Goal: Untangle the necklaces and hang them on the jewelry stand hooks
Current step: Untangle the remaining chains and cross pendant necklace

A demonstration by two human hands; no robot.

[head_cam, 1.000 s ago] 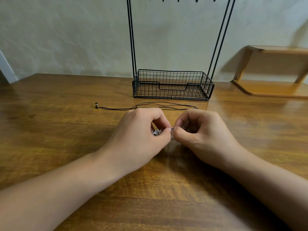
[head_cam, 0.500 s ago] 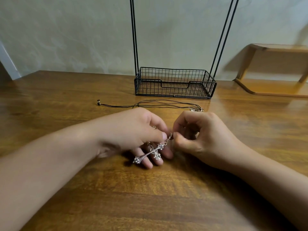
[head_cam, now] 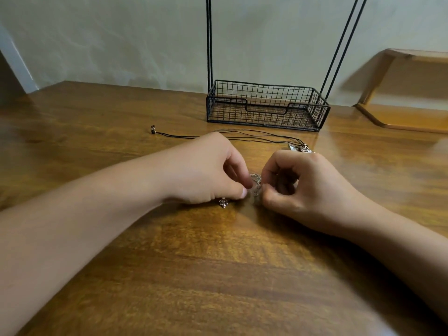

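My left hand and my right hand meet over the wooden table, and both pinch a thin silver chain necklace between fingertips. Its pendant peeks out under my left hand. A black cord necklace lies stretched on the table behind my hands, with a small bead end at the left and metal charms at the right. The black wire jewelry stand stands at the back; its hooks are out of view above.
The stand's basket base sits against the wall, with thin uprights rising out of frame. A wooden shelf stands at the back right. The table's left corner lies at the far left.
My left hand has closed over the cross pendant, which showed across its fingers before. The pinch on the chain has shifted slightly and the view has drifted left.
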